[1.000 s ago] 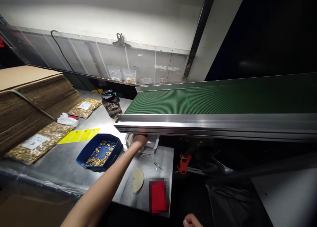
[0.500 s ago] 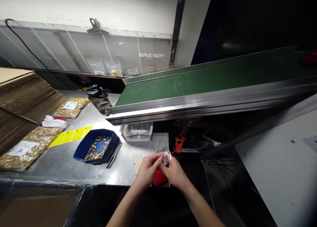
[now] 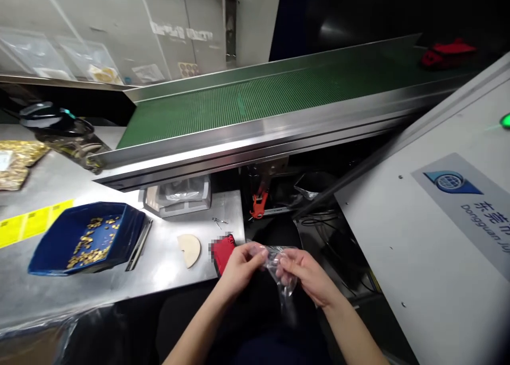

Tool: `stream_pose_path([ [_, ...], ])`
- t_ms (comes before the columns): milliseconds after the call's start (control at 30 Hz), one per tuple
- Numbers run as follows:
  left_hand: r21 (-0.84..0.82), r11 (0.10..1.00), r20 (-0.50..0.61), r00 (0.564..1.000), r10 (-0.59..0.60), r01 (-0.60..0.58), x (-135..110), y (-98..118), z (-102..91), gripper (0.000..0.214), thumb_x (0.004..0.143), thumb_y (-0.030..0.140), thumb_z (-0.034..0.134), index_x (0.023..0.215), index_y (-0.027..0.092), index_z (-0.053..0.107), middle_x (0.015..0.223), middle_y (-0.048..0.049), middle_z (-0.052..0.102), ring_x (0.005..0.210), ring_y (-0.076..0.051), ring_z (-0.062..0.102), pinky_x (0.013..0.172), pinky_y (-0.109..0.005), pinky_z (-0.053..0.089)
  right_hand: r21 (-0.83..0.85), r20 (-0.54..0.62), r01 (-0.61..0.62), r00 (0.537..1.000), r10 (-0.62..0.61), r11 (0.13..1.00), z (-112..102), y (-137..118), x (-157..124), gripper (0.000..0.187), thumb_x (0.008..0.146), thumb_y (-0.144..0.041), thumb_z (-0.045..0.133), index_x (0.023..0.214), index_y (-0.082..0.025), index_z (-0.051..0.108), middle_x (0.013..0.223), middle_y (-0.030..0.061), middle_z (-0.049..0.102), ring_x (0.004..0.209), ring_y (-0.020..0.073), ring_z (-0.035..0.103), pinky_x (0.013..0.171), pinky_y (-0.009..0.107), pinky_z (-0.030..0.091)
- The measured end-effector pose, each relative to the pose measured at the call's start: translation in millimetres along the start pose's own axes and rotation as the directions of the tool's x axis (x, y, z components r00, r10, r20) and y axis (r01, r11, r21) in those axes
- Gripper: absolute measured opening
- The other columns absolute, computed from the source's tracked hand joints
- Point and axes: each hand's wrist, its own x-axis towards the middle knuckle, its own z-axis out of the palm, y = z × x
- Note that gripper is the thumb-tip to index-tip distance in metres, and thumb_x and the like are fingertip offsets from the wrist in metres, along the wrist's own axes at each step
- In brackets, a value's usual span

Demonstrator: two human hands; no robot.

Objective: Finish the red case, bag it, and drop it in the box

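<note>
A small clear plastic bag (image 3: 278,269) hangs between both hands, just off the right end of the steel table (image 3: 167,264). My left hand (image 3: 241,266) pinches the bag's left edge. At its right edge my right hand (image 3: 306,273) grips it with closed fingers. The bag looks empty and droops below the fingers. Left of the hands, a blue tray (image 3: 85,238) holds several small gold-coloured parts. A clear box of bags (image 3: 177,195) sits under the conveyor's edge.
A green conveyor belt (image 3: 255,99) with a steel rail crosses above the table. A white machine housing (image 3: 438,227) fills the right. On the table lie a red blurred object (image 3: 222,251), a half-round beige disc (image 3: 190,248), yellow labels (image 3: 27,227), a dark jar (image 3: 64,134).
My left hand came back from the clear box under the conveyor, and both hands now hold a clear bag, spread wider than half a second ago. The view swung right and down.
</note>
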Motion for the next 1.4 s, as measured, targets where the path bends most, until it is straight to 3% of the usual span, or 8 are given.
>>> stream_pose_path([
  [133,0.026,0.999,-0.186,0.982,0.036,-0.032,-1,-9,9.5,0.038,0.091,0.048,0.073,0.114,0.019,0.068,0.073,0.0023,0.057,0.065,-0.014,0.052,0.063,-0.025,0.042,0.038,-0.253,0.004,0.967,0.006,0.999,-21,13,-8,0.041,0.084,-0.049,0.083,0.107,-0.017,0.075,0.089,0.0031,0.074,0.072,0.0098,0.063,0.069,0.02,0.048],
  [333,0.099,0.993,-0.293,0.951,0.098,-0.072,0,-10,-4.9,0.049,0.092,0.045,0.07,0.132,0.023,0.054,0.074,0.0047,0.05,0.064,-0.015,0.049,0.061,-0.025,0.044,0.016,-0.137,-0.16,0.977,0.161,0.987,-27,14,-18,0.052,0.077,-0.058,0.085,0.102,-0.012,0.078,0.093,0.0127,0.079,0.075,0.0173,0.072,0.067,0.026,0.051],
  [467,0.477,0.87,-0.435,0.825,0.36,-0.127,-9,-7,-0.3,0.05,0.09,0.041,0.074,0.132,0.026,0.052,0.095,-0.0019,0.057,0.08,-0.02,0.057,0.074,-0.032,0.05,-0.046,-0.172,-0.134,0.977,0.124,0.99,-21,13,-9,0.053,0.074,-0.06,0.086,0.096,-0.013,0.076,0.09,0.0132,0.08,0.071,0.0185,0.072,0.063,0.027,0.051],
  [633,0.578,0.777,-0.018,0.948,0.317,-0.249,-29,-8,40.7,0.041,0.085,0.039,0.082,0.12,0.028,0.063,0.11,-0.0077,0.065,0.101,-0.029,0.063,0.087,-0.039,0.054,-0.176,-0.224,-0.047,0.975,0.006,0.983,1,23,9,0.045,0.072,-0.058,0.087,0.081,-0.017,0.07,0.071,0.0049,0.075,0.064,0.0203,0.07,0.059,0.028,0.05],
  [800,0.678,0.701,-0.206,0.858,0.471,-0.222,-34,-14,43.7,0.049,0.088,0.034,0.079,0.13,0.025,0.054,0.119,-0.0121,0.06,0.111,-0.032,0.06,0.094,-0.045,0.053,-0.163,-0.223,-0.001,0.974,-0.036,0.987,3,20,11,0.046,0.083,-0.059,0.077,0.097,-0.015,0.077,0.09,0.0109,0.079,0.079,0.0245,0.074,0.071,0.033,0.055],
  [1000,0.671,0.656,0.104,0.92,0.379,-0.346,-37,-14,38.7,0.022,0.096,0.024,0.069,0.116,0.027,0.061,0.103,-0.006,0.064,0.094,-0.025,0.062,0.084,-0.036,0.053,-0.12,-0.154,-0.04,0.988,0.021,0.992,1,19,9,0.046,0.079,-0.059,0.081,0.091,-0.015,0.076,0.081,0.0067,0.077,0.076,0.0211,0.071,0.069,0.03,0.053],
  [1267,0.525,0.834,-0.023,0.977,0.212,-0.168,-32,-19,43.0,0.035,0.093,0.02,0.067,0.125,0.027,0.054,0.097,-0.0012,0.067,0.083,-0.02,0.065,0.077,-0.032,0.052,-0.341,-0.145,-0.043,0.989,-0.007,0.939,-2,32,9,0.048,0.077,-0.063,0.079,0.078,-0.019,0.062,0.072,0.0046,0.072,0.065,0.0205,0.069,0.056,0.026,0.047],
  [1400,0.637,0.761,-0.173,0.939,0.298,-0.124,-33,-16,22.7,0.022,0.097,0.018,0.053,0.117,0.024,0.059,0.086,-0.0009,0.063,0.075,-0.019,0.061,0.073,-0.033,0.049,-0.666,-0.3,-0.116,0.946,-0.123,0.737,-8,20,3,0.043,0.085,-0.055,0.072,0.066,-0.021,0.052,0.062,-0.0002,0.064,0.059,0.0167,0.062,0.056,0.025,0.04],
])
